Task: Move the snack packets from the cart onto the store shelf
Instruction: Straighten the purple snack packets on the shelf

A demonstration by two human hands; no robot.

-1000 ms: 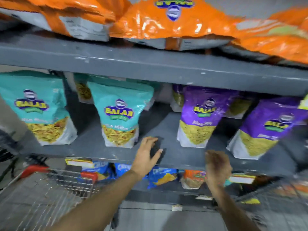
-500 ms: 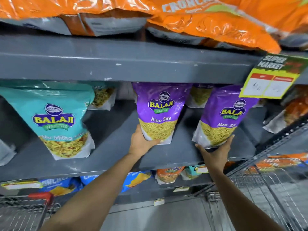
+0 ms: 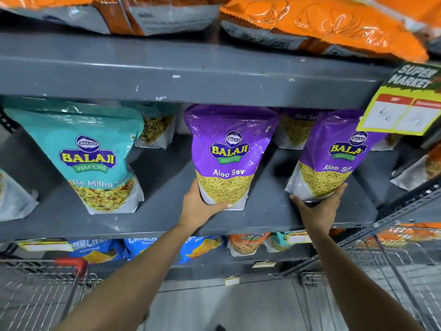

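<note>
Two purple Aloo Sev packets stand upright on the grey middle shelf (image 3: 167, 218). My left hand (image 3: 199, 204) grips the bottom left corner of the middle purple packet (image 3: 229, 151). My right hand (image 3: 317, 206) cups the base of the right purple packet (image 3: 334, 154), which leans left. More purple packets stand behind them. A teal Balaji packet (image 3: 88, 154) stands to the left, untouched. The wire cart with a red handle (image 3: 69, 262) is at the lower left, and its contents are out of view.
Orange snack bags (image 3: 322, 22) lie on the shelf above. A yellow price sign (image 3: 403, 101) hangs at the upper right. Blue and orange packets (image 3: 202, 247) fill the lower shelf. A second wire basket (image 3: 381, 271) stands at the lower right.
The view swung right from the teal packets to the purple ones. Both hands rose from the shelf's front edge and closed on the bases of the two purple packets.
</note>
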